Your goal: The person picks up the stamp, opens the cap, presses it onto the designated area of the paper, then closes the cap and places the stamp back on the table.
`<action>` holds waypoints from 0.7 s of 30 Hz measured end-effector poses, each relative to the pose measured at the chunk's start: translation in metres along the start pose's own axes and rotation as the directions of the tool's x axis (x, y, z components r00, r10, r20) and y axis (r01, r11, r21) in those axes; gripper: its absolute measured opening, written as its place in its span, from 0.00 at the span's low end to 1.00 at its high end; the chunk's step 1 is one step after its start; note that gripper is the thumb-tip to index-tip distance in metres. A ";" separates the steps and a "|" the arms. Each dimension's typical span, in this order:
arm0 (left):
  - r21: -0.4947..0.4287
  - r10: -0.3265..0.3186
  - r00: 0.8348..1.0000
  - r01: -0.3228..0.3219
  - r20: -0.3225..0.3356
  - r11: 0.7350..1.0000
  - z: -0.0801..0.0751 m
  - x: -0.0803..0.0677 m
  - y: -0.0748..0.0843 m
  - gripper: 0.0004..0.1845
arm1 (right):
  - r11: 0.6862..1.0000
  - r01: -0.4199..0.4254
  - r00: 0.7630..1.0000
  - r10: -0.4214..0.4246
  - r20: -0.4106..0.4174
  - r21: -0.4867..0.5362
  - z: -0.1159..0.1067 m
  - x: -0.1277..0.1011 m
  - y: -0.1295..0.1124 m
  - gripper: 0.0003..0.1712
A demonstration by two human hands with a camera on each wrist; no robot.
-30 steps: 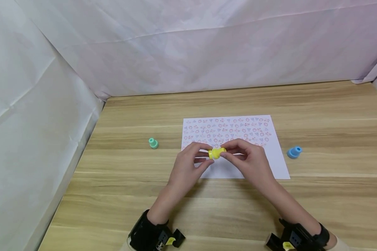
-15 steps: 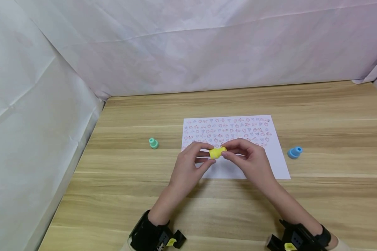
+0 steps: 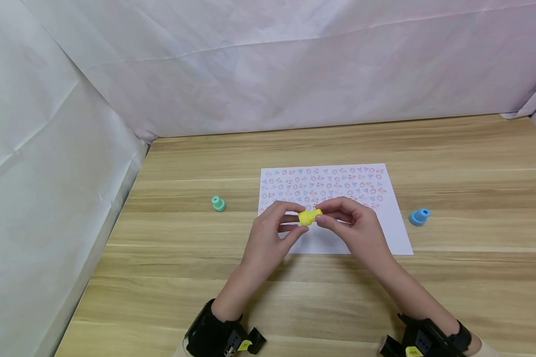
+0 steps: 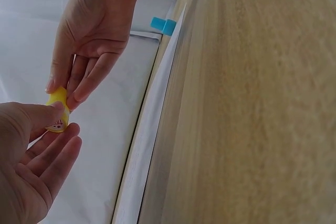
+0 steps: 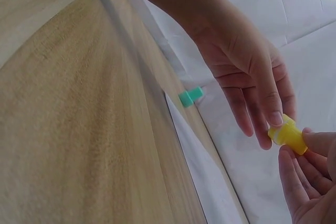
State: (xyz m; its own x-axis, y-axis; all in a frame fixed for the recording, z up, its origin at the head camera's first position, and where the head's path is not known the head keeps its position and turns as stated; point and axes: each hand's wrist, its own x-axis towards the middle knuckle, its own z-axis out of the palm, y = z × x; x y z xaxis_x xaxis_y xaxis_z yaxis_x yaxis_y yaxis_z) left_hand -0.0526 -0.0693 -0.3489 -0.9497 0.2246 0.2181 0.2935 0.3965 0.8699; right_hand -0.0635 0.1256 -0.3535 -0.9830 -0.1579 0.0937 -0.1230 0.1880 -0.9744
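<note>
Far left: I noted a green stamp point(image 3: 218, 203) standing on the wooden table point(image 3: 451, 148), well apart from the hands, left of the paper; the right wrist view showed it too point(image 5: 190, 97), beyond the left hand.

Left hand: my left hand point(image 3: 268, 238) hovered over the near edge of the sheet, thumb and fingertips point(image 3: 295, 208) pinching the left end of the yellow stamp. In the left wrist view the thumb point(image 4: 39, 116) lay over the stamp with the other fingers loosely spread beneath it.

Yellow stamp: I recorded the yellow stamp point(image 3: 310, 217) lying sideways, lifted off the paper, held between both hands at once. Its printed face point(image 4: 56, 125) showed red marks; I could not read the motif.

Right hand: my right hand point(image 3: 355, 228) pinched the other end of the same stamp with thumb and forefinger, remaining fingers curled under.

Paper: the white sheet point(image 3: 384, 228) lay flat at table centre, its far half covered in small red and blue prints, its near part bare.

Far right: a blue stamp point(image 3: 419, 216) lay just off the sheet's right edge, on the wood.
</note>
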 end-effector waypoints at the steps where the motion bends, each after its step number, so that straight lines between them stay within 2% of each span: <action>1: 0.002 0.001 1.000 -0.001 0.000 1.000 0.000 0.000 0.000 0.20 | 1.000 -0.002 1.000 0.002 0.002 0.005 0.000 0.000 0.000 0.13; 12: 0.002 -0.020 1.000 0.020 -0.001 1.000 0.000 0.000 0.001 0.19 | 0.999 -0.009 1.000 0.009 0.014 0.035 0.001 -0.001 0.001 0.13; 21: 0.020 -0.009 1.000 0.009 -0.009 1.000 0.000 -0.001 0.001 0.19 | 0.998 -0.029 0.999 0.027 0.030 0.060 0.002 -0.002 0.002 0.14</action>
State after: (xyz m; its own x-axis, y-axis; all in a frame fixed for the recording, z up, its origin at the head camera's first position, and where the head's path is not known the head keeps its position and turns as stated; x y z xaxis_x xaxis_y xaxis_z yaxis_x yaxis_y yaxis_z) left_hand -0.0514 -0.0689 -0.3480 -0.9533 0.2128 0.2145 0.2870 0.4159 0.8630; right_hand -0.0619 0.1238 -0.3558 -0.9815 -0.1817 0.0607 -0.0859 0.1341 -0.9872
